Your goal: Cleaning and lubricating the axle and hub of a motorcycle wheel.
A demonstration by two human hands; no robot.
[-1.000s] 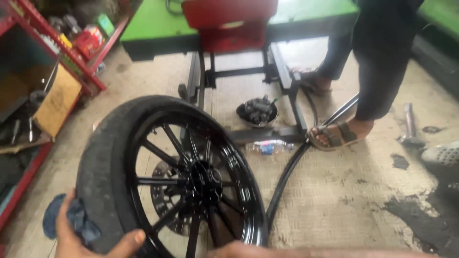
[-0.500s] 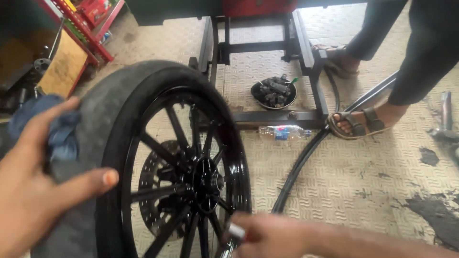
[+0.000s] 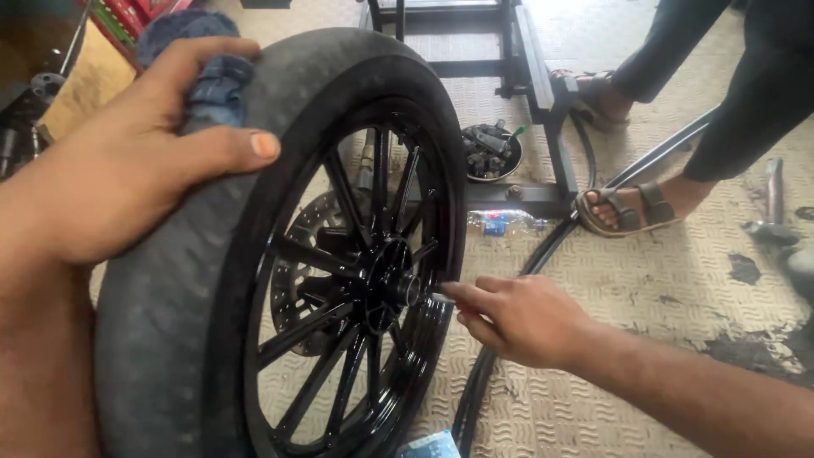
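Upright on the floor (image 3: 678, 280), motorcycle wheel (image 3: 280, 254) steadied by left hand (image 3: 127, 161), its grip clamped over blue rag (image 3: 212, 76) and tyre; right hand (image 3: 521, 318) pinches something small at the hub (image 3: 386, 284).

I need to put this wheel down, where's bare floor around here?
Bare mat lies right of the wheel, between your right hand, the black hose and the other person's sandalled foot. It is crowded near the frame: parts bowl, plastic bottle.
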